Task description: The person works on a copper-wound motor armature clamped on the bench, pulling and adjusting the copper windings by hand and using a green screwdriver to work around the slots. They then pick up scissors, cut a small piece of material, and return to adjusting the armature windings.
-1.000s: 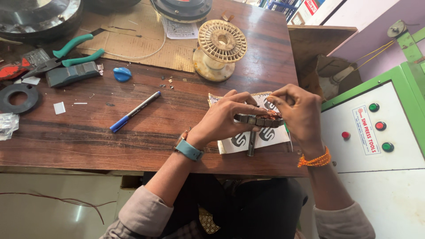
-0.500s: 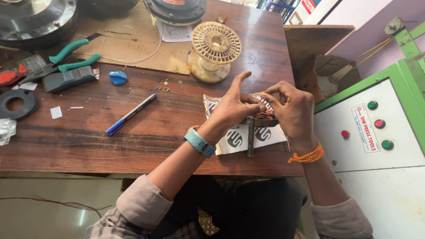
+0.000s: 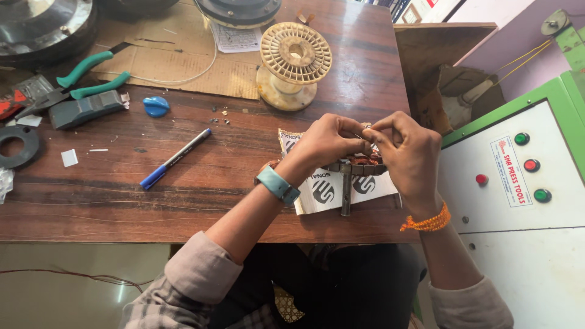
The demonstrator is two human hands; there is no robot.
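My left hand (image 3: 326, 143) and my right hand (image 3: 409, 152) meet fingertip to fingertip over a small metal stator with copper-coloured windings (image 3: 361, 163). Both hands pinch at its top, and the fingers hide most of it. The stator rests on a printed white sheet (image 3: 323, 192) near the front right of the wooden table (image 3: 183, 201). A dark metal rod (image 3: 347, 195) sticks out from under the stator toward me. I wear a teal band on the left wrist and an orange thread on the right.
A cream plastic wire spool (image 3: 294, 64) stands behind my hands. A blue pen (image 3: 175, 158), a blue cap (image 3: 156, 106), green-handled pliers (image 3: 79, 82), a grey tool (image 3: 85, 109) and a black ring (image 3: 17, 146) lie to the left. A green-and-white control box with buttons (image 3: 524, 164) stands right.
My left hand has drawn in from a spread, lifted pose and now closes its fingers on the stator beside the right hand. The view has shifted slightly.
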